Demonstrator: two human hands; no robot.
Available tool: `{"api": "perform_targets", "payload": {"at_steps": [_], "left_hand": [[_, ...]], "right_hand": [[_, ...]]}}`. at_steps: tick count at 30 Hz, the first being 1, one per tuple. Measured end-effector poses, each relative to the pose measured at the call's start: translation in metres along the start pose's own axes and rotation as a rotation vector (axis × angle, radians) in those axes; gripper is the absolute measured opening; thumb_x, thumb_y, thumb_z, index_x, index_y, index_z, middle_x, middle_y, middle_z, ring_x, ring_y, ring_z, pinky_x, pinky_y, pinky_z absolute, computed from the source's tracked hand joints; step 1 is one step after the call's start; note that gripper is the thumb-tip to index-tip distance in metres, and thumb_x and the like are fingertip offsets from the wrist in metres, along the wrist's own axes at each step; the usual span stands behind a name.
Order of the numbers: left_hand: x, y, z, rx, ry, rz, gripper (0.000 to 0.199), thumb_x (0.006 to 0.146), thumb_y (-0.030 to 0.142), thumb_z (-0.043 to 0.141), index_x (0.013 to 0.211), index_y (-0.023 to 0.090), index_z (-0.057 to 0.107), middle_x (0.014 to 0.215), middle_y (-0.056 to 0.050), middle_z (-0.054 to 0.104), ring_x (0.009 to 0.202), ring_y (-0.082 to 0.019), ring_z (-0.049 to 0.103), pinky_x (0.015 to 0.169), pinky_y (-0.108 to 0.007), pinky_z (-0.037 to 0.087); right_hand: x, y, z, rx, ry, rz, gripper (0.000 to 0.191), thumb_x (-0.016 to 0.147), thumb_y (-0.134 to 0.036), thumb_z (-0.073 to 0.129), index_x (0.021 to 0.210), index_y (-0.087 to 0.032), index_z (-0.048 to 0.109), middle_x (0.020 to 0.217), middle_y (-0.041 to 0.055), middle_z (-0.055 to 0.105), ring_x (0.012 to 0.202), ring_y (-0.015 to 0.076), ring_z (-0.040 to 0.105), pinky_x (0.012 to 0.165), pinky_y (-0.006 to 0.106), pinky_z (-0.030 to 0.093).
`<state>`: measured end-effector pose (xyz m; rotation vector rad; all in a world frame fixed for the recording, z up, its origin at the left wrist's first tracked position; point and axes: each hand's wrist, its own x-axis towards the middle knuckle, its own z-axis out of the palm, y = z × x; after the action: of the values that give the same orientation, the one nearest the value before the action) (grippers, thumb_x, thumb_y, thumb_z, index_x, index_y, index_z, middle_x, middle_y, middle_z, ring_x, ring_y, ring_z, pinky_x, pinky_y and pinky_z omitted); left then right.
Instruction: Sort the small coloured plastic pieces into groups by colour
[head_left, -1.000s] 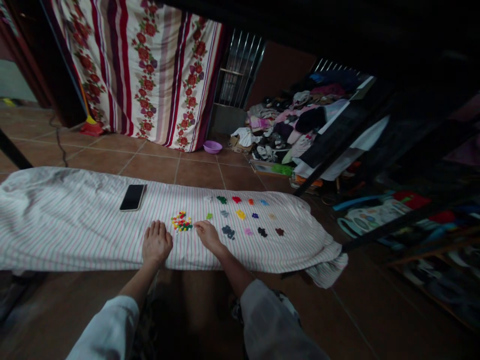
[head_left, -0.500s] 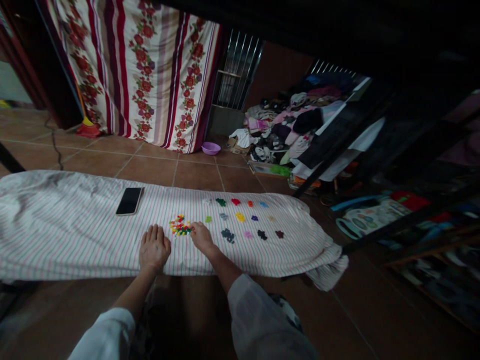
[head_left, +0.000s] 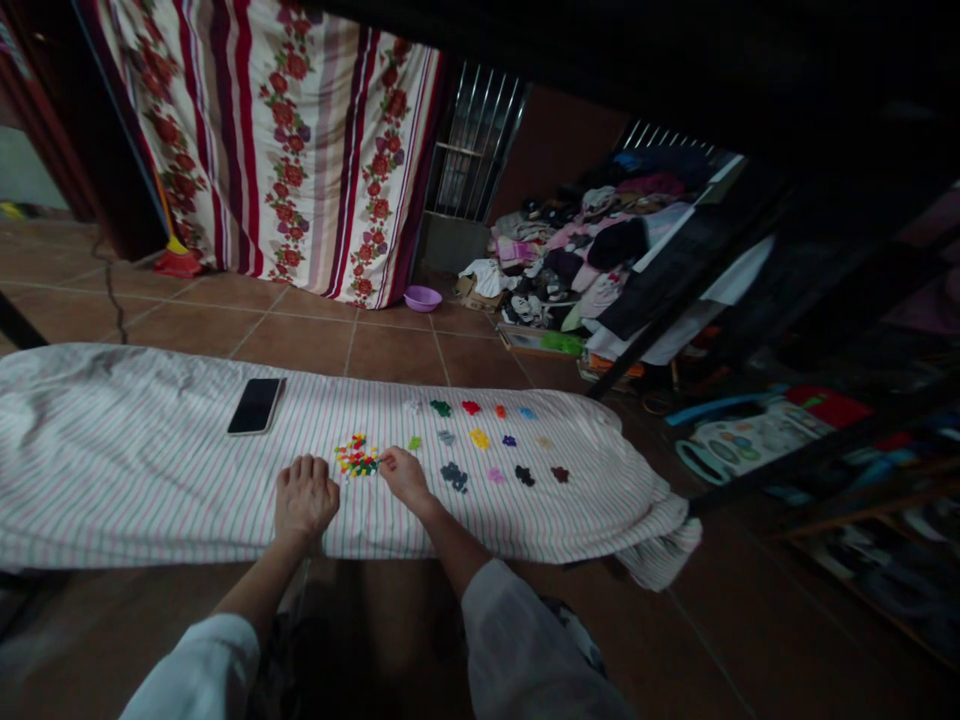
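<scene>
A mixed pile of small red, yellow, green and white pieces (head_left: 356, 455) lies on a striped cloth (head_left: 187, 480). My left hand (head_left: 306, 497) rests palm down on the cloth, just left of and nearer than the pile, holding nothing. At the pile's right edge, my right hand (head_left: 406, 479) is closed in a pinch; whatever lies between the fingertips is too small to make out. To its right are small single-colour heaps, among them dark grey pieces (head_left: 454, 476), yellow pieces (head_left: 479, 438), dark green pieces (head_left: 440, 408) and red pieces (head_left: 470, 407).
A phone (head_left: 256, 406) lies on the cloth at the left. Beyond the cloth-covered surface are a tiled floor (head_left: 300, 335), a purple basin (head_left: 422, 298) and a floral curtain (head_left: 315, 150). Clothes (head_left: 577, 245) are heaped at the back right, behind a dark slanting post (head_left: 637, 345).
Both hands stay nearly in place, the left still on the cloth and the right still pinched at the pile's edge. The pieces nearest the right fingers look slightly more spread. The view shifts a little.
</scene>
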<state>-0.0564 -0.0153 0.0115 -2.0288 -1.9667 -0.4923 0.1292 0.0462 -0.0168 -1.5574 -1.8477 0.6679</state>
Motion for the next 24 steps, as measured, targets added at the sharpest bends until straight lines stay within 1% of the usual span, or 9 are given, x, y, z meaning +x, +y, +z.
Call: {"api": "perform_targets", "payload": {"at_steps": [4, 8, 12, 16, 20, 24], "left_hand": [[-0.002, 0.000, 0.004, -0.031, 0.036, -0.035, 0.019, 0.081, 0.022, 0.042, 0.088, 0.015, 0.058, 0.098, -0.012, 0.060, 0.094, -0.025, 0.053, 0.083, -0.039, 0.037], [-0.003, -0.001, 0.007, -0.050, 0.053, -0.042, 0.021, 0.081, 0.022, 0.042, 0.092, 0.015, 0.058, 0.105, -0.014, 0.060, 0.099, -0.025, 0.053, 0.086, -0.040, 0.037], [-0.003, -0.001, 0.008, -0.040, 0.046, -0.037, 0.024, 0.082, 0.023, 0.042, 0.096, 0.014, 0.058, 0.109, -0.015, 0.060, 0.103, -0.027, 0.053, 0.087, -0.041, 0.037], [-0.003, -0.001, 0.011, -0.036, 0.054, -0.034, 0.025, 0.082, 0.022, 0.042, 0.099, 0.013, 0.059, 0.112, -0.016, 0.061, 0.107, -0.028, 0.054, 0.090, -0.042, 0.038], [-0.003, -0.001, 0.014, -0.024, 0.071, -0.028, 0.027, 0.082, 0.022, 0.042, 0.102, 0.013, 0.059, 0.113, -0.016, 0.061, 0.109, -0.028, 0.053, 0.092, -0.042, 0.038], [-0.004, -0.002, 0.015, -0.011, 0.073, -0.021, 0.030, 0.083, 0.022, 0.042, 0.105, 0.012, 0.058, 0.115, -0.016, 0.061, 0.111, -0.028, 0.053, 0.093, -0.042, 0.038]], "right_hand": [[0.014, 0.009, -0.012, 0.097, 0.048, 0.038, 0.011, 0.075, -0.017, 0.055, 0.083, -0.023, 0.061, 0.076, -0.0023, 0.066, 0.073, 0.0128, 0.063, 0.067, 0.022, 0.047], [0.039, 0.026, -0.038, 0.070, 0.125, 0.029, 0.012, 0.076, -0.018, 0.053, 0.084, -0.023, 0.061, 0.076, -0.0022, 0.066, 0.071, 0.0129, 0.063, 0.066, 0.023, 0.047], [0.065, 0.045, -0.069, -0.098, 0.218, 0.008, 0.013, 0.076, -0.017, 0.053, 0.082, -0.022, 0.063, 0.078, -0.0002, 0.065, 0.072, 0.0135, 0.061, 0.069, 0.024, 0.046], [0.083, 0.064, -0.090, -0.320, 0.337, -0.049, 0.015, 0.076, -0.015, 0.054, 0.079, -0.021, 0.067, 0.088, 0.0047, 0.063, 0.085, 0.0168, 0.057, 0.081, 0.028, 0.045], [0.094, 0.078, -0.098, -0.468, 0.356, -0.072, 0.015, 0.076, -0.014, 0.057, 0.078, -0.020, 0.070, 0.109, 0.0088, 0.060, 0.104, 0.0219, 0.050, 0.092, 0.034, 0.041], [0.103, 0.085, -0.095, -0.524, 0.331, -0.097, 0.016, 0.077, -0.014, 0.057, 0.079, -0.021, 0.071, 0.123, 0.0088, 0.055, 0.114, 0.0251, 0.043, 0.096, 0.038, 0.038]]}}
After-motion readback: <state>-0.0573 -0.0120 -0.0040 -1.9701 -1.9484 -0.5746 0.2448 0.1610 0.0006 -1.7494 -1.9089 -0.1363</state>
